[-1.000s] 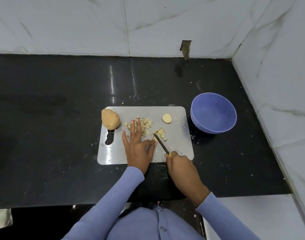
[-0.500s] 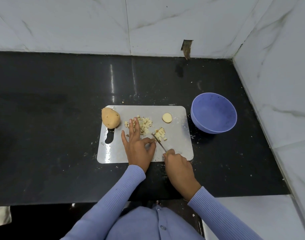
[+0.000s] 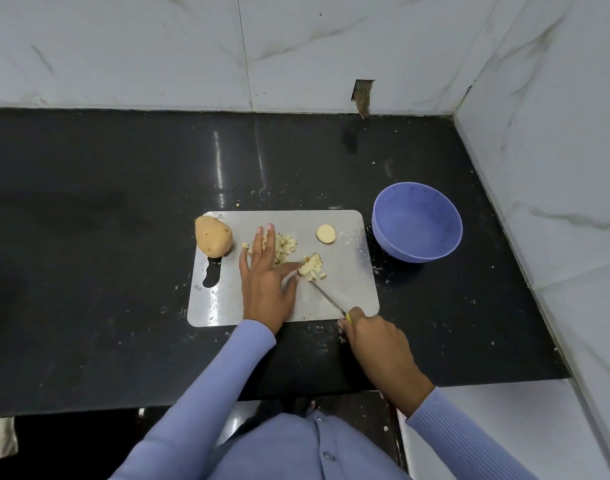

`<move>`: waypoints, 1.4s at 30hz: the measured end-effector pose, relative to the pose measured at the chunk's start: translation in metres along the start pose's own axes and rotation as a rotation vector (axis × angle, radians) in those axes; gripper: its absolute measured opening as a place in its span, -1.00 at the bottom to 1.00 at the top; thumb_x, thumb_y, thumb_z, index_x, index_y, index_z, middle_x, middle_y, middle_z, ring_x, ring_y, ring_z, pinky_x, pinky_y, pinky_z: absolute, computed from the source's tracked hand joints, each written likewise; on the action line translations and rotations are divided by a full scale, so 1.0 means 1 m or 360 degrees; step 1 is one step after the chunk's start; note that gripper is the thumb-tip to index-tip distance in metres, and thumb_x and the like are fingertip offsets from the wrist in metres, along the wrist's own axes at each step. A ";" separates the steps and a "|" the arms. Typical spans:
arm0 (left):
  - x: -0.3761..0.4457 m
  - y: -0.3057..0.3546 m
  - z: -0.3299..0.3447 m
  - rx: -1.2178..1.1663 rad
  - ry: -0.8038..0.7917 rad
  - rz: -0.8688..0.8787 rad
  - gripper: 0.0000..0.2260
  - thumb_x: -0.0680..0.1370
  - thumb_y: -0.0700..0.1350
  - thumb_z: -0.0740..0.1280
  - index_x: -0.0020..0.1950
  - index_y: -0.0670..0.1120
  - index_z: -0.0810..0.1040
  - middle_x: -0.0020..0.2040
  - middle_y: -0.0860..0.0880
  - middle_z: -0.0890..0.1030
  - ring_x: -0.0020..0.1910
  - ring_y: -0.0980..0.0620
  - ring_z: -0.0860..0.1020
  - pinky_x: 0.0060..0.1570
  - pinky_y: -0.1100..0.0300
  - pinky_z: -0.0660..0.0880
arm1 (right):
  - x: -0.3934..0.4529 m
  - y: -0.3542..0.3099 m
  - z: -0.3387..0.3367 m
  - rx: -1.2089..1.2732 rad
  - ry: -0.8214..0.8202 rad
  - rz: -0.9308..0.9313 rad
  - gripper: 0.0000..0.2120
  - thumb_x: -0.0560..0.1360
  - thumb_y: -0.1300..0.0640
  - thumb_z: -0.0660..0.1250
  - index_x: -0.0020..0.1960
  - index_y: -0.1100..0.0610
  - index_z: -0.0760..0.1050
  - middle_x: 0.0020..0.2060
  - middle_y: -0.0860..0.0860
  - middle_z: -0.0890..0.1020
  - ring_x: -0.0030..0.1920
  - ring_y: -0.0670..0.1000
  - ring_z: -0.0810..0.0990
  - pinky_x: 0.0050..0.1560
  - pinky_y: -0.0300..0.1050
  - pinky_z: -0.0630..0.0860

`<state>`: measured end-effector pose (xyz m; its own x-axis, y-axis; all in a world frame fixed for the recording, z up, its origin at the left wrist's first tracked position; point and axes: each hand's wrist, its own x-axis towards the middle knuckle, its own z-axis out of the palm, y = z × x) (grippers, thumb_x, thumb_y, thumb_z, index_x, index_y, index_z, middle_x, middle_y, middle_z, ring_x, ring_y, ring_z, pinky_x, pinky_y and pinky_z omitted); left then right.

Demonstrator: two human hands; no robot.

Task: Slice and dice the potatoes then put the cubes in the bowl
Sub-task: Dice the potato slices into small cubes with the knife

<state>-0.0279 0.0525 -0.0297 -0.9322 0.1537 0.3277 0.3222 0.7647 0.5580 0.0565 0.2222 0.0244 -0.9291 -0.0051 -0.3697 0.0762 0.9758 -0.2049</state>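
The left hand [image 3: 266, 287] lies flat with fingers spread on the steel cutting board [image 3: 348, 292], thumb against a small stack of pale potato strips [image 3: 312, 268]. The right hand [image 3: 376, 344] grips the yellow-handled knife [image 3: 328, 297], whose tip meets those strips. Diced cubes [image 3: 284, 245] sit beyond the left fingers, a whole brown potato [image 3: 213, 236] left of them, and the round blue plastic bowl [image 3: 417, 221] beyond the right hand on the black tabletop [image 3: 123, 237].

No readable text anywhere here: no labels, brands, numbers or signs on any surface or object in this head view.
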 end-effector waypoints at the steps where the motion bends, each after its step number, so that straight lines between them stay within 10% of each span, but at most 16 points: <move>1: 0.004 -0.001 -0.006 -0.0077 -0.0109 0.0107 -0.73 0.39 -0.27 0.44 0.04 -0.02 0.67 0.48 -0.13 0.26 0.49 -0.14 0.16 0.41 -0.15 0.08 | 0.000 0.002 -0.004 -0.0068 0.0035 -0.0013 -0.68 0.66 -0.08 -0.04 0.16 0.12 0.33 -0.02 0.09 0.60 -0.03 0.13 0.59 -0.18 -0.07 0.36; 8: 0.027 0.007 -0.022 0.0014 -0.0528 0.0766 -0.73 0.34 -0.18 0.54 0.01 0.02 0.68 0.15 0.00 0.63 0.18 -0.07 0.54 0.25 -0.06 0.32 | 0.014 0.009 -0.032 -0.0454 0.0262 -0.0186 -0.65 0.64 -0.14 -0.04 0.21 0.08 0.32 -0.12 0.02 0.60 -0.23 0.06 0.54 -0.35 -0.15 0.29; 15: 0.041 -0.002 -0.027 0.0211 -0.0441 0.0482 -0.77 0.29 -0.11 0.58 -0.09 -0.02 0.70 0.08 -0.04 0.64 0.13 -0.13 0.53 0.11 -0.03 0.37 | 0.014 0.025 -0.046 -0.0407 0.0233 -0.0061 -0.66 0.63 -0.14 0.00 0.13 0.09 0.36 -0.12 0.01 0.59 -0.26 -0.01 0.46 -0.27 -0.17 0.33; 20: 0.032 -0.012 -0.028 0.0108 -0.0282 0.0227 -0.75 0.38 -0.19 0.51 0.03 -0.04 0.67 0.09 -0.03 0.63 0.09 -0.12 0.52 0.06 0.04 0.38 | 0.035 0.016 -0.039 0.0655 0.0206 0.0029 -0.70 0.56 -0.08 0.25 -0.22 0.08 0.32 -0.33 -0.02 0.47 -0.30 -0.03 0.50 -0.32 -0.22 0.38; 24: 0.025 -0.011 -0.028 -0.0022 -0.0197 0.0087 -0.79 0.43 -0.25 0.45 0.04 -0.06 0.67 0.08 -0.02 0.63 0.08 -0.09 0.53 0.05 0.03 0.44 | 0.068 -0.021 -0.022 0.0719 0.0335 -0.0044 -0.62 0.39 -0.06 0.48 0.00 0.10 0.39 -0.06 -0.01 0.56 -0.06 0.00 0.54 -0.13 -0.10 0.49; 34: 0.012 -0.011 -0.033 -0.0045 -0.0172 0.0039 -0.79 0.43 -0.29 0.43 0.02 -0.09 0.67 0.00 -0.02 0.65 0.02 -0.05 0.54 -0.01 0.18 0.44 | 0.097 -0.040 -0.009 0.0319 0.0566 -0.0162 -0.78 0.53 0.13 0.31 0.11 0.14 0.34 0.03 0.07 0.57 -0.01 0.10 0.52 -0.20 -0.14 0.37; 42: 0.019 -0.008 -0.025 0.0088 -0.0214 0.0053 -0.71 0.37 -0.20 0.50 0.08 -0.05 0.65 0.04 -0.05 0.62 0.03 -0.10 0.51 -0.03 0.14 0.40 | 0.113 -0.032 -0.025 0.1131 0.0378 -0.0143 -0.92 0.49 0.34 0.30 -0.07 0.21 0.44 -0.18 -0.07 0.69 -0.21 -0.28 0.56 -0.23 -0.49 0.39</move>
<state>-0.0443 0.0340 -0.0087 -0.9361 0.2589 0.2381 0.3470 0.7906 0.5045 -0.0602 0.1958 0.0120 -0.9897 0.0479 -0.1349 0.1366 0.5973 -0.7903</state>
